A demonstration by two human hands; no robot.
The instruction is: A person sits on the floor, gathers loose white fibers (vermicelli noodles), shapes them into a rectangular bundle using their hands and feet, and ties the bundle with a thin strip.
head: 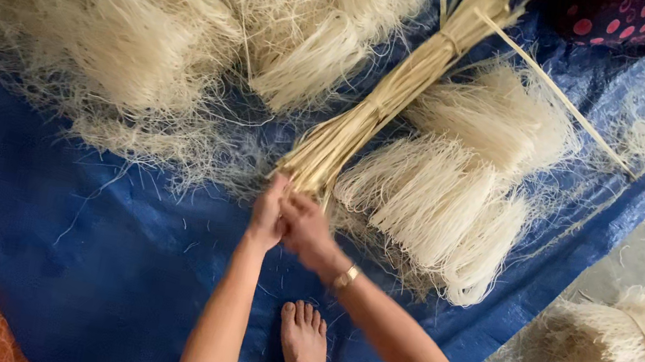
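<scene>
left hand (268,214) | right hand (306,226) | both hands pinching straw bundle (380,99) end | blue tarp (93,247) beneath

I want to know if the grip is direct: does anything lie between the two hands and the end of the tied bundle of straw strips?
Nothing visible does. The left hand and right hand both touch the near end of the straw bundle directly, with no loose fibre between them that shows.

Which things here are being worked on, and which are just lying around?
In hand: left hand, right hand, tied straw bundle.
Lying about: fibre piles, fibre bunches, tied sheaf, blue tarp, loose strip.
</scene>
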